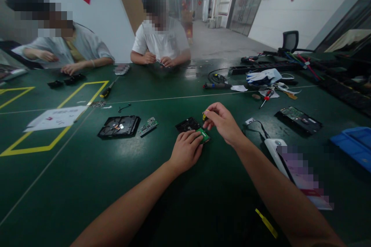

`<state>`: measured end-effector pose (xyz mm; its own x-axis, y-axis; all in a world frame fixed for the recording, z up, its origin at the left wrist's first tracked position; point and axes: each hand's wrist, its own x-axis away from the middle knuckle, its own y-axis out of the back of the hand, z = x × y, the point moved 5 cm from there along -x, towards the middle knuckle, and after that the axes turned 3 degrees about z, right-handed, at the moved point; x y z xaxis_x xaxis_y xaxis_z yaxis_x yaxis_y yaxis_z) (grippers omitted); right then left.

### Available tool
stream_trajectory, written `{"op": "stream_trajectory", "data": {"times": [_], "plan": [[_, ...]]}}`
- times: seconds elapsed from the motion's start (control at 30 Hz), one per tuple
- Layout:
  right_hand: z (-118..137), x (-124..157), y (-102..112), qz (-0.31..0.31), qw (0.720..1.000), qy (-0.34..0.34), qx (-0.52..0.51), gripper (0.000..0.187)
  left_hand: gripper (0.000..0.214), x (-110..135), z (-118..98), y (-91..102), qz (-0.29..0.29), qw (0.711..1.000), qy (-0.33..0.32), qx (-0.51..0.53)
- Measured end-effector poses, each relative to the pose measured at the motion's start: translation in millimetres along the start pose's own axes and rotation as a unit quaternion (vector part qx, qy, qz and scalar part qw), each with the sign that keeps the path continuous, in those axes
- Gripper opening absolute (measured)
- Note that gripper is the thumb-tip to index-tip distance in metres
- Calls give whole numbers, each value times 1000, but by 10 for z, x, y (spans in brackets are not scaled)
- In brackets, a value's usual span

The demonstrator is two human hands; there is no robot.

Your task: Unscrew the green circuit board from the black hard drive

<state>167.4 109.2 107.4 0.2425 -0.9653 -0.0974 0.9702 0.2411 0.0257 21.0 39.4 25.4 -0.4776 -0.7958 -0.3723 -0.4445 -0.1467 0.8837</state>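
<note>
I had the left hand (187, 148) flat-fingered on the drive (188, 124); beside it, the right hand (218, 120) pinched a yellow tool (205, 117), which might have slipped if bracing loosened.

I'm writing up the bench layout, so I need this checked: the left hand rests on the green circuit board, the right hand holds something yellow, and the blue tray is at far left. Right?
One slip: the head view shows the blue tray at far right. The left hand does rest on the green circuit board, and the right hand holds something yellow.
</note>
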Motion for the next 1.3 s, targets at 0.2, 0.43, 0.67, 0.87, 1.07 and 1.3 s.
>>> {"op": "stream_trajectory", "data": {"times": [0.2, 0.43, 0.67, 0.87, 1.07, 1.3], "plan": [[81, 7, -14, 25, 999, 23, 35, 19, 36, 8, 3, -13, -2, 1000, 1, 1], [-21, 13, -60, 58, 998, -11, -15, 23, 37, -1, -3, -9, 2, 1000, 1, 0], [17, 24, -39, 58, 997, 8, 58, 29, 37, -1, 0, -21, 0, 1000, 1, 1], [44, 21, -30, 41, 998, 31, 30, 27, 37, 8, 2, -21, -4, 1000, 2, 1], [82, 17, -40, 51, 996, 45, 55, 25, 36, 3, -2, -10, 0, 1000, 1, 1], [40, 49, -37, 23, 999, 5, 43, 34, 37, 7, 10, -18, 2, 1000, 1, 0]]}}
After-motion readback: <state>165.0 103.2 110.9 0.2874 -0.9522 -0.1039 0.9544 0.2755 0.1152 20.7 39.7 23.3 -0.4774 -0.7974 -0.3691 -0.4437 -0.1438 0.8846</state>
